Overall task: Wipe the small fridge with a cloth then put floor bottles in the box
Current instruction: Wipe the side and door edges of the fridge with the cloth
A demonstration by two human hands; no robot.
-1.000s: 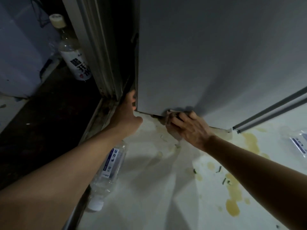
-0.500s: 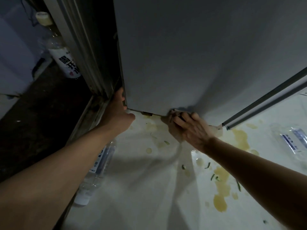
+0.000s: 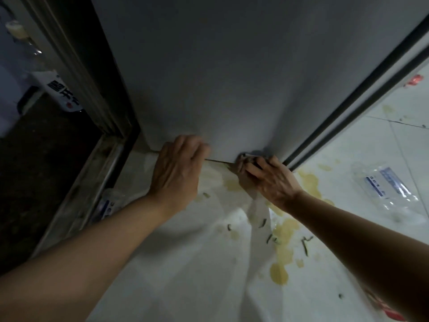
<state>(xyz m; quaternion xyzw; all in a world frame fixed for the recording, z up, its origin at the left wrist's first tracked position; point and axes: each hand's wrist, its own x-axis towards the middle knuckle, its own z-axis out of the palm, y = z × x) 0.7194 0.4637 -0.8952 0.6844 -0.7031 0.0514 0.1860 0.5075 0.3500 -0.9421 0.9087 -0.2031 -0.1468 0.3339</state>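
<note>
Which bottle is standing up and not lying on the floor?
The bottle with the pale cap at far left, behind the door frame, stands upright. The bottle by the left forearm and the bottle at right both lie flat on the floor.

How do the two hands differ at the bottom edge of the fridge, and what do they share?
The left hand holds nothing and rests its fingers against the fridge panel; the right hand presses a cloth to it. The left hand sits nearer the panel's left corner, the right hand near the dark seam on the right. The left fingers lie fairly straight; the right fingers curl over the cloth. Both touch the lower edge just above the stained floor.
</note>
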